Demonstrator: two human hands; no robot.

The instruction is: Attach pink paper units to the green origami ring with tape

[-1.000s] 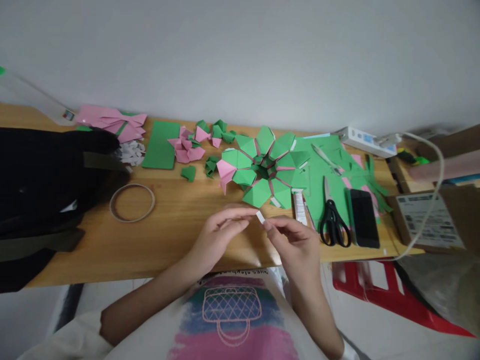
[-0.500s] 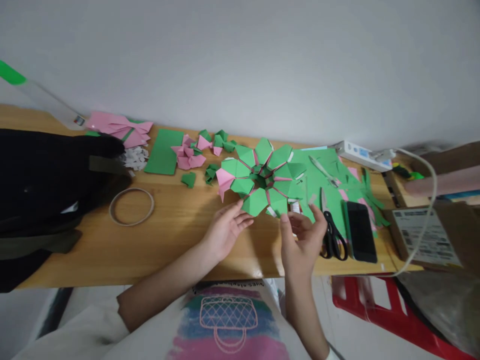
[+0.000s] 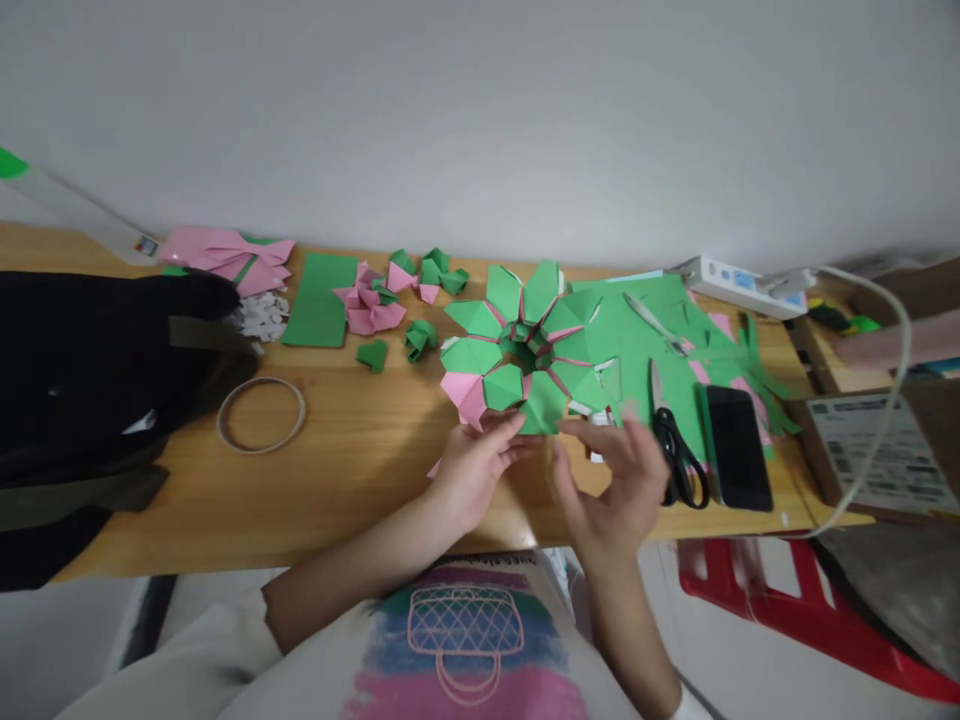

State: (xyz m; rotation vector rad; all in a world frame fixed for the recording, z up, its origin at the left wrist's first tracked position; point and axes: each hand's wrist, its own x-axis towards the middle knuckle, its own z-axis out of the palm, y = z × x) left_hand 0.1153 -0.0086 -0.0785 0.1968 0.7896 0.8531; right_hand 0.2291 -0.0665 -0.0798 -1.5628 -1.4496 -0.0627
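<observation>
A ring-shaped folded paper flower (image 3: 540, 405) stands over the middle of the desk, with green petals, pink inner edges and one pink piece at its lower left. My left hand (image 3: 476, 470) grips its front edge, thumb on a green petal and fingers beneath. Close by that petal's right side is my right hand (image 3: 615, 475), thumb and fingers apart, slightly blurred by motion. Partly hidden behind the right fingers lies a small white item (image 3: 598, 425). Loose folded green and pink paper pieces (image 3: 371, 305) rest to the left of the flower.
Black-handled scissors (image 3: 679, 455), a phone (image 3: 739, 450), a craft knife (image 3: 656, 325) and green paper (image 3: 634, 355) lie at right. A power strip (image 3: 742, 285) sits by the wall. At left are a tape roll (image 3: 259, 447), white scraps (image 3: 262, 317) and a black bag (image 3: 97, 390).
The flower has turned clockwise, its pink piece shifting toward my left hand. My left hand has moved slightly right along the edge. My right fingers have spread and lifted off a little.
</observation>
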